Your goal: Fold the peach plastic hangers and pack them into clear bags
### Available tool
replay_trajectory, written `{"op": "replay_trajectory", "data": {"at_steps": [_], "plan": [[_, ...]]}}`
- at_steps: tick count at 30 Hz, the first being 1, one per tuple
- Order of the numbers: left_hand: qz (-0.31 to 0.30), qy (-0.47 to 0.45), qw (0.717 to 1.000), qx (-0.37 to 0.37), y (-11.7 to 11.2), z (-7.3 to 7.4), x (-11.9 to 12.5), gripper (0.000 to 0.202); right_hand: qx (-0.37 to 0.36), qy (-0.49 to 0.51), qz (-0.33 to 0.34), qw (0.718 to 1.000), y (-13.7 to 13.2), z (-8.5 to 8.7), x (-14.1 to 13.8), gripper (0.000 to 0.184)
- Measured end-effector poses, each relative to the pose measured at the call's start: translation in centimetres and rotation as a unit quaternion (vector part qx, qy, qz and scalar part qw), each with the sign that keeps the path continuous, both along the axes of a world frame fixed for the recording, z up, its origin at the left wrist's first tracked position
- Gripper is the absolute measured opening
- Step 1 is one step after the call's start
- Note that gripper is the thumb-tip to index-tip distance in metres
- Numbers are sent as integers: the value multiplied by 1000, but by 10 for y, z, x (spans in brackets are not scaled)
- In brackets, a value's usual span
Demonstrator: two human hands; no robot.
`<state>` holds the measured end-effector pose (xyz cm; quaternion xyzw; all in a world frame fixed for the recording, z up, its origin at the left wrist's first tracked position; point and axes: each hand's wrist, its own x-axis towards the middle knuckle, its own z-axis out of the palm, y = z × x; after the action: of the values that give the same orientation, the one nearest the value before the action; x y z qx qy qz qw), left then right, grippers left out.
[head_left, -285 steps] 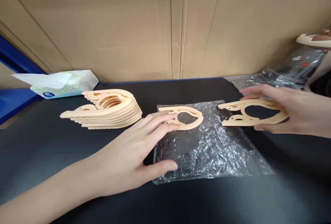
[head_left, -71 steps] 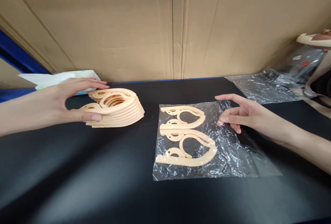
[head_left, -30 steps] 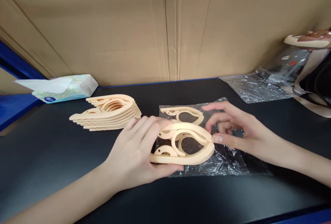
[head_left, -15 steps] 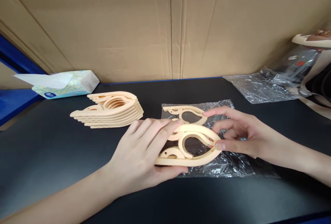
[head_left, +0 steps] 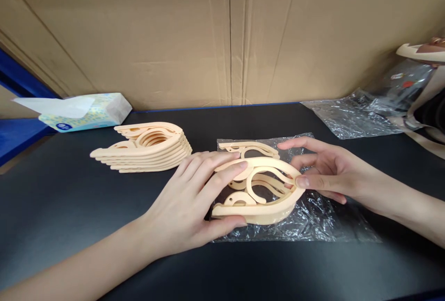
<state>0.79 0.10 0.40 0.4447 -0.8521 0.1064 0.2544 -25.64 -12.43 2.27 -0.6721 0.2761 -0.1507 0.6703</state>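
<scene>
A cream folding clothes hanger (head_left: 281,207), folded up, is held just above a clear plastic bag (head_left: 313,227). My left hand (head_left: 186,199) grips its left end, fingers over the top and thumb along the front edge. At the rounded right end, my right hand (head_left: 330,171) pinches the tip with the thumb; its index finger is stretched out. Further hangers (head_left: 255,144) lie beneath and behind, partly hidden by the held one; whether they are inside the bag I cannot tell. To the left stands a neat stack of several matching folded hangers (head_left: 156,159).
A tissue pack (head_left: 100,111) with a tissue sticking out lies at the back left. Crumpled clear plastic (head_left: 351,113) and a brown-and-cream item (head_left: 422,53) with straps are at the back right. A cardboard wall (head_left: 174,36) closes off the back of the black table (head_left: 260,268).
The held hanger has risen slightly and tilted, showing more of the hangers beneath. My right index finger has come away from the rear hanger. My left hand has shifted slightly.
</scene>
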Motion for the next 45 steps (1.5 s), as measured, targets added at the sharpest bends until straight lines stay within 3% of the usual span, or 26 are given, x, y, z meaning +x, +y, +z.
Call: {"op": "replay_trajectory", "data": {"at_steps": [20, 23, 25, 29, 33, 36, 39, 45], "plan": [[34, 9, 999, -17, 2, 0, 3, 59, 8, 14, 15, 1000, -3, -1, -2, 56], [29, 17, 999, -24, 3, 2, 3, 59, -25, 37, 6, 999, 0, 0, -2, 55], [29, 24, 999, -29, 3, 3, 2, 59, -96, 44, -2, 994, 4, 1, -4, 52], [26, 38, 998, -47, 5, 3, 1, 55, -305, 45, -31, 951, 11, 1, -8, 46], [31, 40, 997, -50, 5, 4, 0, 52, -468, 37, -94, 878, 13, -1, -11, 44], [30, 49, 997, -48, 6, 3, -1, 52, -573, 23, -71, 816, 13, -2, -11, 54], [30, 63, 997, -38, 5, 3, -3, 51, -636, 15, -19, 772, 16, -4, -8, 68], [35, 82, 996, -3, 5, 3, -5, 54, -666, 23, 11, 746, 20, -9, -1, 65]]}}
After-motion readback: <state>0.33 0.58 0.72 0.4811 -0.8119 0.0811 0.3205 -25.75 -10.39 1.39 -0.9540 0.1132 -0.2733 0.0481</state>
